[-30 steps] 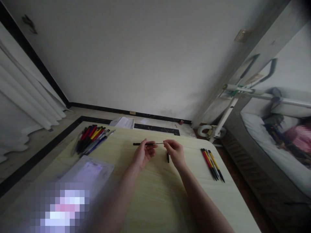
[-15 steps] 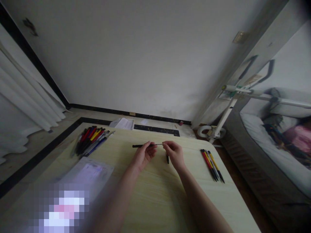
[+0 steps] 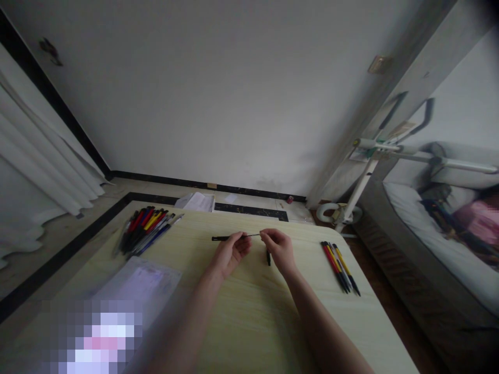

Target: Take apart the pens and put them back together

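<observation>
My left hand (image 3: pixel 231 253) is closed around a black pen barrel (image 3: pixel 220 238) that sticks out to the left above the pale wooden table (image 3: pixel 249 317). My right hand (image 3: pixel 278 249) pinches the thin refill (image 3: pixel 252 236) that runs from the barrel's right end toward its fingertips. A small black pen piece (image 3: pixel 268 257) lies on the table just left of my right hand, under the fingers.
A heap of several red, yellow, blue and black pens (image 3: pixel 146 227) lies at the table's back left. Several finished pens (image 3: pixel 339 266) lie in a row at the right. A clear plastic bag (image 3: pixel 136 283) rests front left. A bed (image 3: pixel 440 228) stands at right.
Both hands keep their grip and barely move; the view has tilted slightly, so everything sits a little lower in the frame.
</observation>
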Demonstrator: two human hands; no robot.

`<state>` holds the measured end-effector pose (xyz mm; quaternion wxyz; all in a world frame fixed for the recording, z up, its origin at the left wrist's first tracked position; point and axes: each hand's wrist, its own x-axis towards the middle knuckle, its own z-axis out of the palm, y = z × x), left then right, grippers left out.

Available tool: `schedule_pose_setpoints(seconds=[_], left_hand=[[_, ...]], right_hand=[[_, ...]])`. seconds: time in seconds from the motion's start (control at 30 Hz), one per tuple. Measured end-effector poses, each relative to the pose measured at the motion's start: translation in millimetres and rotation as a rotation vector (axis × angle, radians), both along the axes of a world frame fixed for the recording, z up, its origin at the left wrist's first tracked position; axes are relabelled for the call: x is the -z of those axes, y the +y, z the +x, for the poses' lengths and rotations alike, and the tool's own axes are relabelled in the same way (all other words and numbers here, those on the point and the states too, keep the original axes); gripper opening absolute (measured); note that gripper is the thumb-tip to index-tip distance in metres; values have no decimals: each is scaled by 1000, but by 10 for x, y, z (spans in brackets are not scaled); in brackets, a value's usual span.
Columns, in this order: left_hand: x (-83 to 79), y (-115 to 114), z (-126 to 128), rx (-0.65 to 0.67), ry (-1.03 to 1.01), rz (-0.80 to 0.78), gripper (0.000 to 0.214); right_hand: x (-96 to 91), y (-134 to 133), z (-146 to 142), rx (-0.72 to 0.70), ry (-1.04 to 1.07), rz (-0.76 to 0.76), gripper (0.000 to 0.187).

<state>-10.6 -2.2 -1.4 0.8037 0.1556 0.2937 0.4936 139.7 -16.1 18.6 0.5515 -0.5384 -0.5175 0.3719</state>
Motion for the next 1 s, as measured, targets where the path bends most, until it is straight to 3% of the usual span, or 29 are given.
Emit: schedule_pose_setpoints(seconds=[1.0], left_hand=[[8, -1, 3, -6, 40, 8, 12]], right_hand=[[13, 18, 30, -26, 23, 1, 27]])
